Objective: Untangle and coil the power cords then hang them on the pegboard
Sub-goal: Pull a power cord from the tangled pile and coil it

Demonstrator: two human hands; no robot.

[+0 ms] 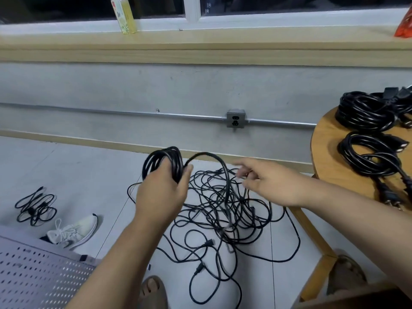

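The white pegboard [33, 275] lies flat at the near left corner, and two sandalled feet stand on the tiled floor [89, 175], the left foot [151, 291] just right of the pegboard, the right foot [345, 273] by the table's leg. Both bare forearms reach away over the floor. The left hand [162, 192] holds a partly wound black coil [160, 161] upright, its fingers [186, 175] curled round the bundle of loops. One strand arcs from that coil to the right and drops into the tangle of power cords [223, 215], which sprawls loose on the floor between the two arms. The right hand [274, 184] is stretched out above the far side of the tangle; its fingers [245, 164] are blurred, so I cannot tell whether they pinch a strand or only touch it. At the right, a round wooden table [323, 157] carries two finished coils, one far [365, 112] and one nearer [370, 157]. On the floor at the left lie a small loose cord [35, 206] and, nearer, a white sneaker [73, 230]. A wall socket [236, 118] sits on the far wall, and a bottle [123, 14] stands on the sill above.
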